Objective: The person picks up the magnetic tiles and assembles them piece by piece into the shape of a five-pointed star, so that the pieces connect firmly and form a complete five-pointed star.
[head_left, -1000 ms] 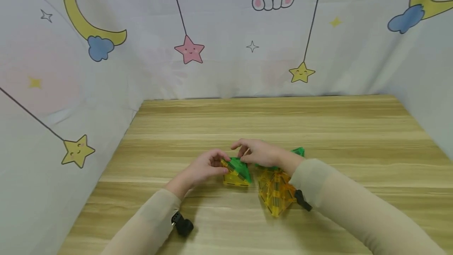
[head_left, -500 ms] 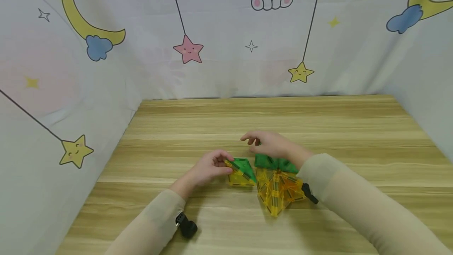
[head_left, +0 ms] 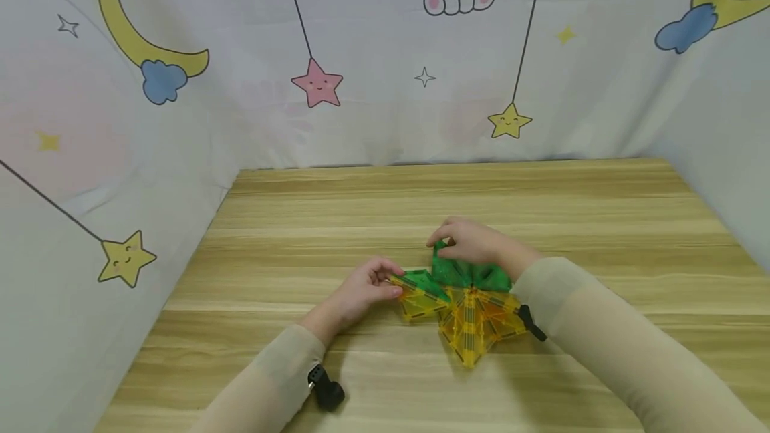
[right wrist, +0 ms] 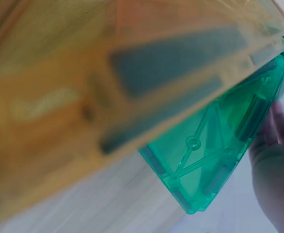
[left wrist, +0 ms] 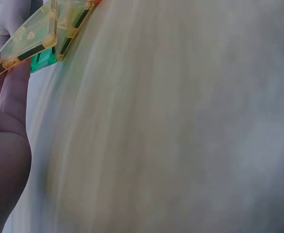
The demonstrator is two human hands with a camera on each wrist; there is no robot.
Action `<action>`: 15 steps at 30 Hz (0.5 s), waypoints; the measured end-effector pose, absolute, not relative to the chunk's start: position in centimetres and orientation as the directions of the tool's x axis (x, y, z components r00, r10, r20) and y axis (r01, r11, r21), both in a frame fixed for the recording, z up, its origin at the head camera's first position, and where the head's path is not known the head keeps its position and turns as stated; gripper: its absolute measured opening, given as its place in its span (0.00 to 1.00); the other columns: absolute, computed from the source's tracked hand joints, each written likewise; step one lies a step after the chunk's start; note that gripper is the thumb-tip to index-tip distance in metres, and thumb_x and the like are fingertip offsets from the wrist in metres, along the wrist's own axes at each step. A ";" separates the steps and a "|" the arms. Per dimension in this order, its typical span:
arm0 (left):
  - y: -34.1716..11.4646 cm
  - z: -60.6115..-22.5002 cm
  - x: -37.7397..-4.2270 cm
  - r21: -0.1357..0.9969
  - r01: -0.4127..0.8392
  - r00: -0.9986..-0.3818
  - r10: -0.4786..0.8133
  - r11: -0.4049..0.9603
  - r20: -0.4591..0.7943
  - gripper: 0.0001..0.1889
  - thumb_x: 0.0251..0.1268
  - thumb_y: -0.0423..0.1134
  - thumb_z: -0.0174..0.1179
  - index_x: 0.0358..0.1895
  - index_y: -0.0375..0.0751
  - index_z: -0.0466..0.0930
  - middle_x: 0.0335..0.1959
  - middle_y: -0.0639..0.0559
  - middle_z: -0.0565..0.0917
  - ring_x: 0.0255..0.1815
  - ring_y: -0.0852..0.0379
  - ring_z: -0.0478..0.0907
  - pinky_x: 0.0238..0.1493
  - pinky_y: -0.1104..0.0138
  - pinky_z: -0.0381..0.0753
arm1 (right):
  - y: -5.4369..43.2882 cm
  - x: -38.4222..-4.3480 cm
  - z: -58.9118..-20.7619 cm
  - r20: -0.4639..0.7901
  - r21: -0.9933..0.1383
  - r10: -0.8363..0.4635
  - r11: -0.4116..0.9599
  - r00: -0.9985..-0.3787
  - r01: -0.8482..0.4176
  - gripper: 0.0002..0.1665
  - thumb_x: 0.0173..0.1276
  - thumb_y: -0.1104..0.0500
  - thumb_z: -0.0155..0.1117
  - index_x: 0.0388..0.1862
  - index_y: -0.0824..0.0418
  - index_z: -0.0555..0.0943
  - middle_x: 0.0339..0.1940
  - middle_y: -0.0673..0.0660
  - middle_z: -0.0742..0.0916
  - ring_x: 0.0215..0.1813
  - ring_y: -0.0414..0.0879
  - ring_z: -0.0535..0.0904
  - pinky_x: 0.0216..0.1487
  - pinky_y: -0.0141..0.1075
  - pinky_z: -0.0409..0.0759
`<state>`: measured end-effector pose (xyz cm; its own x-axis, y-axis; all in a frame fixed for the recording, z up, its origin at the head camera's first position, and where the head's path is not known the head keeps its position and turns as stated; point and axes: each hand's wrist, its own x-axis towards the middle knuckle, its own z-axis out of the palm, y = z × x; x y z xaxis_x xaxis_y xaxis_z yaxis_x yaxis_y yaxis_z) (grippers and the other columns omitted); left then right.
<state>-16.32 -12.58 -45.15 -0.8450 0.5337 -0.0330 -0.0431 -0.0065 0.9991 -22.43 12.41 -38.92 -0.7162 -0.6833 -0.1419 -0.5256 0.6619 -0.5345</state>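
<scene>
My left hand (head_left: 363, 289) pinches a small cluster of magnetic tiles, green on top (head_left: 424, 279) and yellow below, by its left corner. In the left wrist view, thumb and fingers clasp the yellow tile (left wrist: 33, 36), with a bit of green behind it. This cluster meets the left side of a larger magnetic tile build, whose yellow-orange part (head_left: 469, 333) points toward me. Green tiles (head_left: 460, 274) rise at its back. My right hand (head_left: 472, 242) holds the upper left green tile between thumb and fingers. The right wrist view shows a green tile (right wrist: 200, 150) beside that hand, its fingertips partly hidden.
Everything lies on a wood-grain table (head_left: 361, 212). A white curtain (head_left: 385, 85) printed with stars, moons and clouds hangs behind it and along the sides. A black wrist camera (head_left: 326, 389) sits on the left sleeve.
My left hand has carried the small cluster right, against the larger build, tilting it. My right hand has left the small cluster, moved right and taken hold of the build's green tile.
</scene>
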 end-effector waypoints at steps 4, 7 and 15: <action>-12.1 -45.3 -16.1 0.996 -0.081 -0.839 0.542 -0.037 -0.048 0.14 0.59 0.23 0.57 0.49 0.25 0.70 0.38 0.53 0.80 0.36 0.61 0.78 0.38 0.70 0.77 | 12.4 -22.4 -38.8 -0.152 -0.519 -0.683 0.670 -0.715 -0.530 0.16 0.69 0.60 0.57 0.53 0.62 0.80 0.49 0.57 0.80 0.49 0.53 0.78 0.50 0.45 0.75; -11.9 -45.4 -15.9 0.993 -0.105 -0.837 0.544 -0.063 -0.054 0.14 0.59 0.22 0.56 0.49 0.29 0.70 0.38 0.53 0.80 0.36 0.61 0.78 0.38 0.70 0.78 | 12.4 -22.5 -38.9 -0.167 -0.510 -0.674 0.683 -0.720 -0.522 0.15 0.70 0.59 0.57 0.52 0.62 0.80 0.48 0.56 0.81 0.50 0.53 0.77 0.50 0.44 0.75; -11.4 -45.6 -15.6 0.969 -0.189 -0.838 0.541 -0.159 -0.075 0.13 0.61 0.21 0.55 0.47 0.37 0.72 0.40 0.50 0.79 0.38 0.60 0.79 0.40 0.69 0.79 | 12.1 -22.5 -38.9 -0.207 -0.500 -0.638 0.720 -0.742 -0.480 0.15 0.70 0.58 0.57 0.52 0.61 0.80 0.48 0.56 0.82 0.51 0.52 0.76 0.51 0.45 0.74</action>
